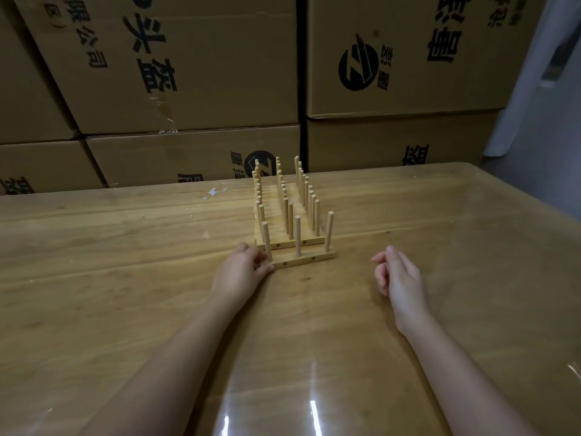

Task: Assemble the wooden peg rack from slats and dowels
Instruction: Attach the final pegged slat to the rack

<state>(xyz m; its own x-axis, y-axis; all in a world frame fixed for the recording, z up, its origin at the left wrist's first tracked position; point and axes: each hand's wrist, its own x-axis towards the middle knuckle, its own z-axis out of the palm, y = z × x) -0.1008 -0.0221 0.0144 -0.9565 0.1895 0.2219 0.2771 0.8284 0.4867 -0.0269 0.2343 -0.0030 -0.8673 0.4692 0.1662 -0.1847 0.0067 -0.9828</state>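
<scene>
From the head view, my left hand (pixel 248 268) is closed on the left end of the front slat (pixel 303 259). The thumb lies along its near face and the fingers tuck in behind, close to the first dowel (pixel 267 240). I judge I'm holding it there to steady it and square it up against the row of slats (pixel 290 244) just behind. That row runs away from me in a line, each slat with its pegs standing upright. The front slat lies flat on the surface (pixel 157 278), a little skewed, its right end swung nearer to me than the row's edge. Whether it touches the row I cannot tell. Side holes show along its near face, presumably for joining.

My right hand (pixel 397 272) is empty, fingers loosely curled, well to the right of the slat's free end. It is placed to come in and push that end home.

There is bare surface on both sides of the rack and in front of me, so sliding has room. Behind, the far edge meets stacked cardboard boxes (pixel 188 73), which limits any push away. A pale scrap (pixel 214 192) lies left of the rack's far end, out of the path.
</scene>
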